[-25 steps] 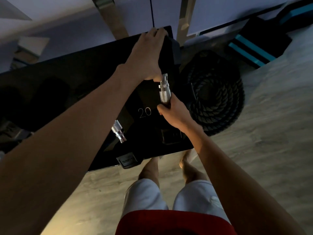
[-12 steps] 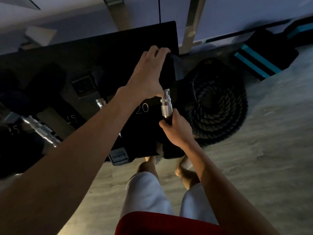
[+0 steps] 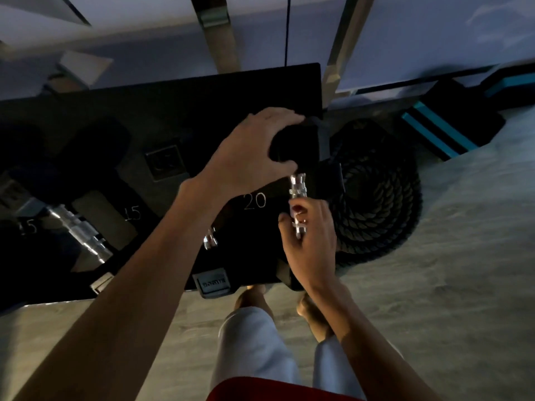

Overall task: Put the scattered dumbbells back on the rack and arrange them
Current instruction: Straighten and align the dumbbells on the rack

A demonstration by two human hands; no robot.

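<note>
— What have your hands got?

— My right hand (image 3: 311,241) is curled round the chrome handle (image 3: 298,188) of a dumbbell (image 3: 301,151), fingers loosely closed on its near part. My left hand (image 3: 254,153) is spread over the dumbbell's far black head, fingers wrapped on top, thumb below, gripping it.

— And where is that dumbbell?

— At the right end of the rack (image 3: 179,99), lying front to back along the edge. Whether it rests fully on the rack I can't tell; it's dark there. Just to its left there's a white "20" (image 3: 254,201) on a black head.

— What else is on the rack?

— Further left, another dumbbell (image 3: 78,230) with a bright chrome handle, lying at an angle, with "15" marks on the heads to either side of it. A small chrome piece (image 3: 210,241) shows by my left forearm. A labelled plate (image 3: 214,285) sits on the rack's front edge.

— And around it?

— A coiled black rope (image 3: 382,198) on the floor (image 3: 448,270) just right of the rack, touching or nearly so. Beyond it, black pads with teal stripes (image 3: 440,131) by the wall. My bare feet are below the rack's front edge.
</note>
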